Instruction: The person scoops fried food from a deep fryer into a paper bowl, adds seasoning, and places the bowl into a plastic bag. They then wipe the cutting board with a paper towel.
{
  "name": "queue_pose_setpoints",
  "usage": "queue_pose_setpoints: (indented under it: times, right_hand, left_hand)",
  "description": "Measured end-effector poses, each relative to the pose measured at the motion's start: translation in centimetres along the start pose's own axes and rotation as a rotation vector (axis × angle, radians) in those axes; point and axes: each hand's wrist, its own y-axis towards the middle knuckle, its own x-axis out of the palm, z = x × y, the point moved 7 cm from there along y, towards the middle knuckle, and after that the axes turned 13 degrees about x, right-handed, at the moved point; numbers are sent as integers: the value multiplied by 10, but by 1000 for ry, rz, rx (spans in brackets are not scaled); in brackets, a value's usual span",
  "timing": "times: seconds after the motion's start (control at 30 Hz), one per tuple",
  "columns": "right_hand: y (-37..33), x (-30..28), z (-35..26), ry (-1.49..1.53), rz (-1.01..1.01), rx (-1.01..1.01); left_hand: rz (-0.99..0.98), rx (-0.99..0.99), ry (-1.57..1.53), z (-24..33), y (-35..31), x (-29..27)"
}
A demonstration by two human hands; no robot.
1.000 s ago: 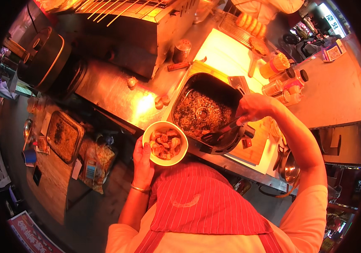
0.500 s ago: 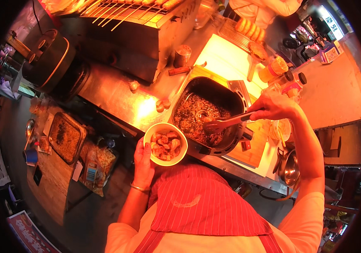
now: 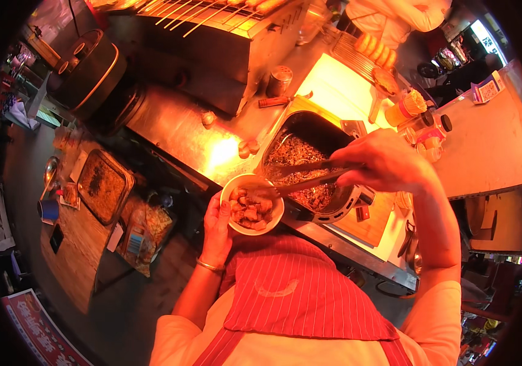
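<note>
My left hand (image 3: 217, 227) grips a white bowl (image 3: 235, 229) by its left side, fingers outside and thumb at the rim. Chunky pieces of food (image 3: 250, 210) lie in the bowl, reddish under the warm light. Closed around the handle end of a pair of tongs (image 3: 313, 182), my right hand (image 3: 389, 163) is above the right part of a dark fryer basket (image 3: 321, 129). The tongs' arms are spread, and the lower one reaches over the bowl's rim. Motion blur hides whether food is at their tips. Browned crumbly bits (image 3: 300, 152) cover the basket's bottom.
A hot grill (image 3: 212, 67) with skewers stands at upper left, beside a black appliance (image 3: 84, 73). A wooden board (image 3: 364, 222) lies under the basket. Jars and a stick holder (image 3: 404, 110) stand at right. A tray (image 3: 105, 186) rests on the left side table.
My right hand has brought the tongs from inside the basket leftward to the bowl, their arms now apart. My left hand still holds the bowl. The whole view has shifted slightly.
</note>
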Motion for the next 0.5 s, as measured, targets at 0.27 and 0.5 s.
queue_pose_setpoints:
  times: [0.27, 0.5]
  right_hand:
    - [-13, 43, 97, -325, -375, 406]
    - [2, 69, 82, -288, -553, 483]
  left_hand:
    - [6, -6, -34, -3, 3, 3]
    - [7, -46, 11, 4, 4, 7]
